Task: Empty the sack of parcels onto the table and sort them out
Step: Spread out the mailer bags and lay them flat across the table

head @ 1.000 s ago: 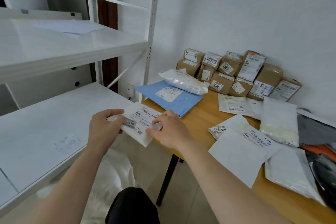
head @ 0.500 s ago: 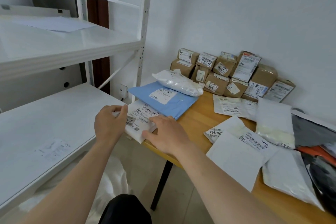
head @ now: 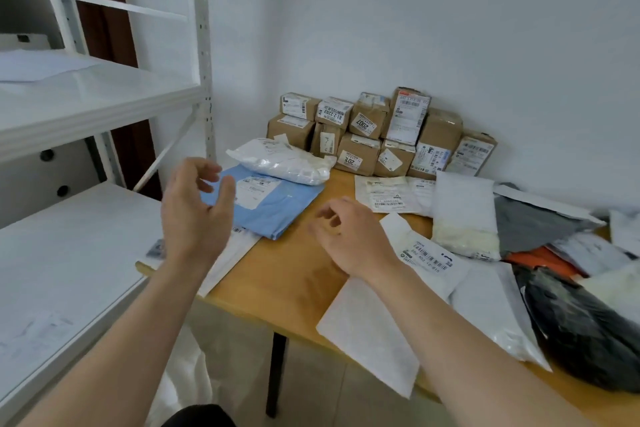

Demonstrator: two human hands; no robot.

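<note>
Mid-sort: left hand [head: 194, 215] and right hand [head: 353, 239] hover empty, fingers loosely curled, flanking the blue mailer [head: 280, 208]. Next, likely grasping loose bags [head: 533, 229] right of it.

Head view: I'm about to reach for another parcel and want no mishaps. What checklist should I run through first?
1. Left hand free: ok, open, empty.
2. Right hand free: ok, open, empty.
3. Envelope fully on table: not ok, it overhangs the front edge.
4. Boxes stacked steady against wall: ok.
5. Mailer at the left corner lying flat: cannot tell, arm partly covers it.
6. Sack emptied: cannot tell, on floor, mostly hidden.
</note>
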